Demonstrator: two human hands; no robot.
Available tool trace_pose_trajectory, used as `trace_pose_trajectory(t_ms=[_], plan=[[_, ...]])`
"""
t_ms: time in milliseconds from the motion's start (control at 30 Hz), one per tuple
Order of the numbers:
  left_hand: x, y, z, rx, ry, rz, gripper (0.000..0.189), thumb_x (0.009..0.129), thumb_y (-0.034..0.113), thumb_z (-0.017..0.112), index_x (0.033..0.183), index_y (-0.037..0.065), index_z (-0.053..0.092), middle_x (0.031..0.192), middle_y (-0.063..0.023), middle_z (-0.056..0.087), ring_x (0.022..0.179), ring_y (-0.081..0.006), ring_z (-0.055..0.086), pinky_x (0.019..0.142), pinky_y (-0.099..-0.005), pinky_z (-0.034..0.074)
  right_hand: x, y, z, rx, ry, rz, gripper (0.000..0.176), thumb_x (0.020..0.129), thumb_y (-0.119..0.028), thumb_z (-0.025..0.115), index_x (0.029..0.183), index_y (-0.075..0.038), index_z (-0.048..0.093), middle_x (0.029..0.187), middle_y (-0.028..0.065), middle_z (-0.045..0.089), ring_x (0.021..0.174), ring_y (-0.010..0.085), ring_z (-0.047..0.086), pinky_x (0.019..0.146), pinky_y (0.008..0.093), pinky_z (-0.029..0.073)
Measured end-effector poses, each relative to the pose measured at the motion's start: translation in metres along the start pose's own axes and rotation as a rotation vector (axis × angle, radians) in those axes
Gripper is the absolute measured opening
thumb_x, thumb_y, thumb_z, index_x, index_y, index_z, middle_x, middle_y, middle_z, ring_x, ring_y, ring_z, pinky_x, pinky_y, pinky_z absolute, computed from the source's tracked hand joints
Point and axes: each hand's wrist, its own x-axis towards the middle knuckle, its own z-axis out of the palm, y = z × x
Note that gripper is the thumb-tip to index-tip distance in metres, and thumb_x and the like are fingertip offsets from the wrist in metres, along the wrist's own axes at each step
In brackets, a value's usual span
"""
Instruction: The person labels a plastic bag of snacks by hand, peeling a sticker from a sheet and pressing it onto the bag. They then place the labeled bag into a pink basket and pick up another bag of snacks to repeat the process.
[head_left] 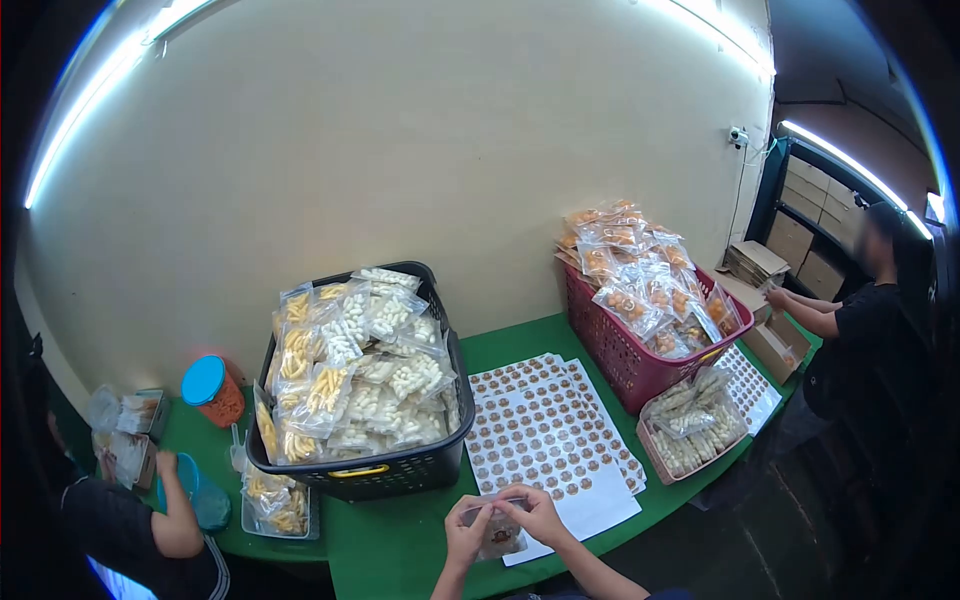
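My left hand (466,536) and my right hand (537,517) pinch the top edge of a small clear plastic bag (502,543) at the table's front edge. A round brown sticker shows on the bag; its contents are hard to make out. Just beyond my hands lie white sheets of round stickers (535,430), overlapping one another. The lower part of the top sheet is bare white. To the left of the sheets stands a black basket (400,478) heaped with bagged white and yellow snacks (350,365).
A maroon basket (610,350) of orange snack bags and a pink tray (690,470) of pale bags stand right. Left are a blue-lidded tub (213,390) and a clear bin (280,525). One person (865,320) handles a carton; another (130,525) reaches over a blue container.
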Motion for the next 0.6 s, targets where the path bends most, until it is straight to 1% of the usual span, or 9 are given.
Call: trace_pose_trajectory(t_ms=[100, 200, 300, 400, 500, 600], plan=[[0.001, -0.005, -0.002, 0.054, 0.054, 0.004, 0.005, 0.076, 0.005, 0.061, 0.076, 0.001, 0.059, 0.077, -0.0033, 0.058, 0.074, -0.0093, 0.054, 0.070, -0.0235, 0.042, 0.005, 0.014, 0.002, -0.125, 0.031, -0.106, 0.011, 0.078, -0.007, 0.062, 0.085, 0.001, 0.061, 0.086, 0.0058, 0.060, 0.082, 0.0119, 0.055, 0.075, 0.0245, 0.043], [0.001, -0.002, -0.002, -0.089, 0.103, -0.147, 0.006, 0.076, 0.005, 0.062, 0.079, 0.000, 0.061, 0.078, -0.0041, 0.061, 0.073, -0.0095, 0.056, 0.069, -0.0233, 0.044, 0.006, 0.001, 0.004, -0.191, 0.034, -0.104, 0.012, 0.077, -0.008, 0.063, 0.085, 0.001, 0.061, 0.085, 0.0069, 0.061, 0.082, 0.0129, 0.056, 0.075, 0.0252, 0.043], [0.002, -0.006, -0.005, -0.068, 0.140, -0.116, 0.009, 0.075, 0.005, 0.064, 0.081, -0.001, 0.062, 0.079, -0.0034, 0.062, 0.070, -0.0086, 0.056, 0.066, -0.0222, 0.045, 0.007, -0.001, 0.005, -0.204, 0.036, -0.124, 0.012, 0.076, -0.008, 0.063, 0.084, 0.001, 0.062, 0.084, 0.0071, 0.061, 0.081, 0.0131, 0.056, 0.075, 0.0255, 0.043], [0.006, -0.005, -0.006, -0.063, 0.165, -0.048, 0.008, 0.076, 0.005, 0.063, 0.081, -0.001, 0.062, 0.078, -0.0039, 0.062, 0.070, -0.0087, 0.056, 0.066, -0.0219, 0.044, 0.009, -0.007, 0.006, -0.267, 0.048, -0.183, 0.010, 0.076, -0.007, 0.062, 0.083, 0.001, 0.062, 0.083, 0.0071, 0.061, 0.079, 0.0124, 0.056, 0.071, 0.0250, 0.044], [0.010, 0.001, -0.008, -0.067, 0.214, -0.055, 0.007, 0.076, 0.004, 0.061, 0.080, -0.001, 0.062, 0.075, -0.0043, 0.061, 0.068, -0.0097, 0.056, 0.066, -0.0225, 0.044, 0.011, -0.008, 0.007, -0.257, 0.093, -0.154, 0.009, 0.077, -0.006, 0.062, 0.082, 0.001, 0.061, 0.080, 0.0044, 0.059, 0.075, 0.0098, 0.053, 0.070, 0.0231, 0.042], [0.015, 0.003, -0.010, -0.090, 0.210, -0.058, 0.009, 0.079, 0.005, 0.058, 0.079, -0.003, 0.061, 0.074, -0.0052, 0.061, 0.070, -0.0098, 0.056, 0.065, -0.0219, 0.044, 0.012, -0.006, 0.007, -0.222, 0.144, -0.187, 0.010, 0.077, -0.007, 0.062, 0.081, 0.001, 0.060, 0.078, 0.0053, 0.058, 0.072, 0.0105, 0.054, 0.067, 0.0230, 0.043]])
